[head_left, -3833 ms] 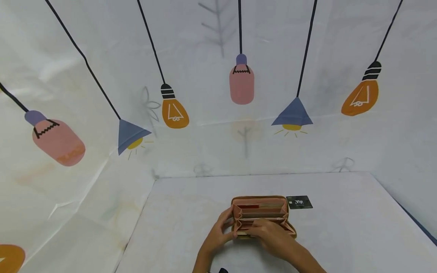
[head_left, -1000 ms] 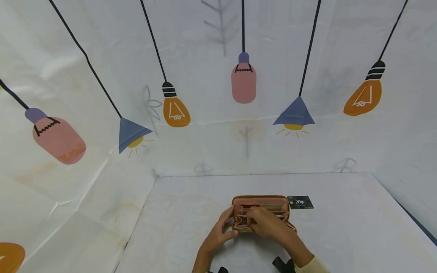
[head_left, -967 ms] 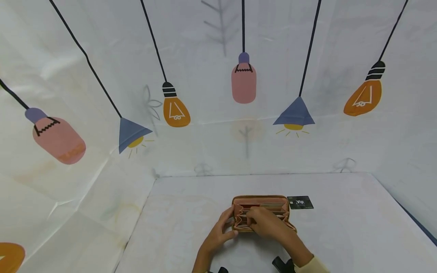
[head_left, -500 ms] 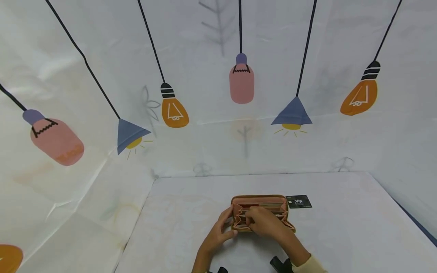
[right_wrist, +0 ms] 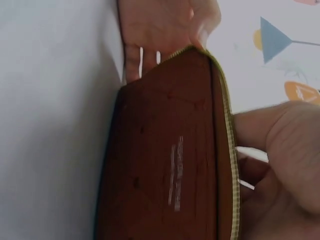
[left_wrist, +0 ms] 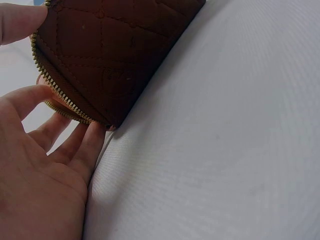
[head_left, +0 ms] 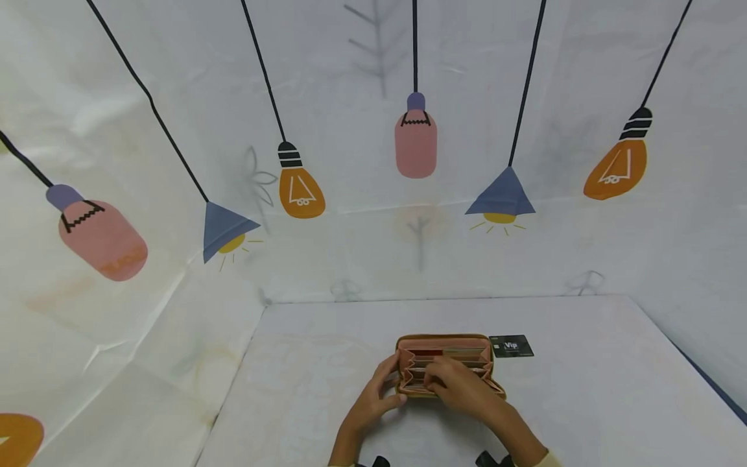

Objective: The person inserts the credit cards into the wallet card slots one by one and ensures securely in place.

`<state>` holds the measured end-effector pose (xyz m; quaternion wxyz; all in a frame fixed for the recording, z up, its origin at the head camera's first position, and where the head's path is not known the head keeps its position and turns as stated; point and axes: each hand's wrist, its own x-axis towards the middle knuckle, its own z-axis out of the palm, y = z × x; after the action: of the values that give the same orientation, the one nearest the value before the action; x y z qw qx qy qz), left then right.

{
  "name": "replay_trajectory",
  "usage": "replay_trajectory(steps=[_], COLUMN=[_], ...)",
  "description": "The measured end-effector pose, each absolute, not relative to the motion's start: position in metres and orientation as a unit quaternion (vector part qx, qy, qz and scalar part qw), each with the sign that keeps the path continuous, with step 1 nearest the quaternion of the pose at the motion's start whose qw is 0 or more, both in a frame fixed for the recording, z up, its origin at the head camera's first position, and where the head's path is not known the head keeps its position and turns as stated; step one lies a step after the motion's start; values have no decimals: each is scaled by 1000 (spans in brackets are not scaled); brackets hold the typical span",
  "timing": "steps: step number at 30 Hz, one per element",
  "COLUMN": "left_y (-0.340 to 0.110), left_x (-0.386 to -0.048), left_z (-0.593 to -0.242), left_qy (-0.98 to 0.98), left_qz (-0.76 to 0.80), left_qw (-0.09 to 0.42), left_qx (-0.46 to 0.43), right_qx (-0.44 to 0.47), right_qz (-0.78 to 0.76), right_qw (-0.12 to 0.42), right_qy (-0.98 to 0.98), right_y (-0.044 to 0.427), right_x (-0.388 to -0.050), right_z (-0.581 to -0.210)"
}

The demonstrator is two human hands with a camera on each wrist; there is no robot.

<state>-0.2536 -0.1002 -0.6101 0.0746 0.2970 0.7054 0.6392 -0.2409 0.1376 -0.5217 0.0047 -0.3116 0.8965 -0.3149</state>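
An unzipped brown wallet (head_left: 446, 341) stands on the white table, its pleated pockets spread upward. My left hand (head_left: 373, 395) grips its left end, thumb at the front edge and fingers along the side. In the left wrist view, quilted brown leather (left_wrist: 110, 55) and a gold zip show beside that hand. My right hand (head_left: 461, 386) has its fingers bent down into the wallet's pockets; their tips are hidden, even in the right wrist view, where the wallet's front panel (right_wrist: 160, 150) covers them. A red strip (head_left: 428, 353) shows in the rear pocket.
A black card marked "Vip" (head_left: 511, 346) lies on the table against the wallet's right end. A white sheet with printed lamps (head_left: 415, 143) hangs behind the table (head_left: 315, 363) and along its left side.
Compared with 3.8 seconds ago, my right hand has gone from the wallet's front edge into its pockets. It has shifted slightly rightward in the last half second. My left hand keeps its grip.
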Motion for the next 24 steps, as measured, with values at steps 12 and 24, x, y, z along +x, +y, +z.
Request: replay_trajectory(steps=[12, 24], left_y=[-100, -98], left_x=[-255, -253], left_z=[-611, -610], left_qy=[712, 716], left_qz=[635, 642], left_qw=[71, 87], left_qx=[291, 260], right_qx=[-351, -225], right_qz=[-382, -351], right_qw=[-135, -211], right_qy=[844, 884], right_y=[187, 254], right_x=[-227, -223], right_z=[-523, -523])
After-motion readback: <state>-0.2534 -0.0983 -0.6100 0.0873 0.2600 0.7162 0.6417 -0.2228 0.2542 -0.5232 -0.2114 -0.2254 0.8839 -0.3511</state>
